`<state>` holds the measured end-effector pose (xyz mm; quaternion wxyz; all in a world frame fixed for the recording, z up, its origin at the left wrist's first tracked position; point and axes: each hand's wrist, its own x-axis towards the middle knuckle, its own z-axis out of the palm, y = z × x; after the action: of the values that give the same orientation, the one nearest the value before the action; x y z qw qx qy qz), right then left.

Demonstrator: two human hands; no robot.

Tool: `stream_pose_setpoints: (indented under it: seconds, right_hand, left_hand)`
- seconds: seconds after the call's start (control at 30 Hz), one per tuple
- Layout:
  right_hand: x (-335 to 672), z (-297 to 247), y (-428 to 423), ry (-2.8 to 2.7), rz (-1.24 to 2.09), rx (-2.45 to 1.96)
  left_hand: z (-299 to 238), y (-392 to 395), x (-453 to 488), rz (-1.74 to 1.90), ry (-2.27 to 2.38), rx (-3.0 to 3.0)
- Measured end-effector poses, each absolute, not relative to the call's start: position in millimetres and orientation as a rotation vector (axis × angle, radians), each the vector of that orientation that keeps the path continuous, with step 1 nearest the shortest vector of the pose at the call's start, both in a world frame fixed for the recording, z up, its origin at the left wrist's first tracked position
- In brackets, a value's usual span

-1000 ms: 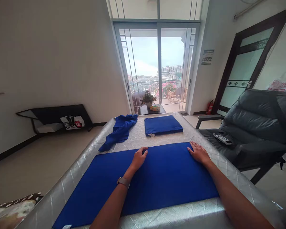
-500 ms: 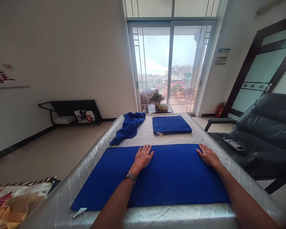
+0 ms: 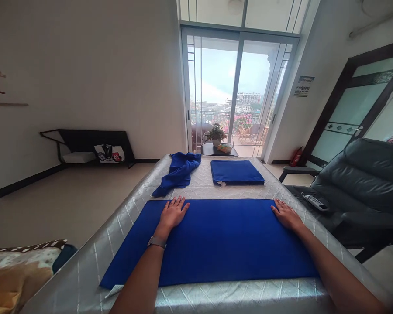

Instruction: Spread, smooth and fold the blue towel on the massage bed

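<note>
bright room, sliding glass door (image 3: 237,78) beyond a pale quilted surface (image 3: 236,296). the flat blue cloth (image 3: 229,240) lies across the near part of that surface, a white label (image 3: 114,291) at its near left corner. left hand (image 3: 173,213) rests palm down by the far edge, fingers slightly spread; right hand (image 3: 285,214) rests at the far right corner, fingers nearly together, thumb out. neither pinches anything. risk, as judged: uneven pressure or a dragging palm could ruck the cloth or push it into the crumpled blue fabric (image 3: 180,172) just beyond.
</note>
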<state>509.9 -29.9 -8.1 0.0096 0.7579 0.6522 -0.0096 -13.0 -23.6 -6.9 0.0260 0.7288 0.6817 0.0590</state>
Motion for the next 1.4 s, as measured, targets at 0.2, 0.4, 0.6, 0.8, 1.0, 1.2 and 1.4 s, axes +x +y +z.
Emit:
stream_pose_setpoints:
  seconds: [0.2, 0.4, 0.6, 0.8, 1.0, 1.2, 1.4]
  right_hand:
    - [462.3, 24.2, -26.0, 1.848, 0.181, 2.315]
    - [320.7, 33.1, -29.4, 2.476, -0.035, 1.997]
    - [247.9, 14.7, -30.8, 2.623, -0.304, 1.880]
    - [288.5, 10.1, -29.2, 2.558, -0.323, 1.914]
    - [381.9, 5.8, -26.1, 2.370, -0.215, 2.081]
    - [474.8, -2.8, -25.8, 2.106, -0.094, 2.324]
    - [495.9, -14.6, -23.2, 2.077, -0.076, 2.412]
  left_hand:
    - [-10.4, -23.2, -12.2, 0.239, 2.142, 2.295]
    - [-11.2, -24.4, -11.0, 0.259, 2.153, 2.332]
    - [-14.3, -23.7, -11.6, 0.266, 2.169, 2.354]
    - [-14.6, -22.7, -12.5, 0.250, 2.174, 2.349]
    - [-16.0, -21.6, -13.9, 0.237, 2.169, 2.370]
    - [-22.0, -19.1, -18.2, 0.217, 2.178, 2.388]
    - [-18.5, -19.1, -16.8, 0.167, 2.183, 2.388]
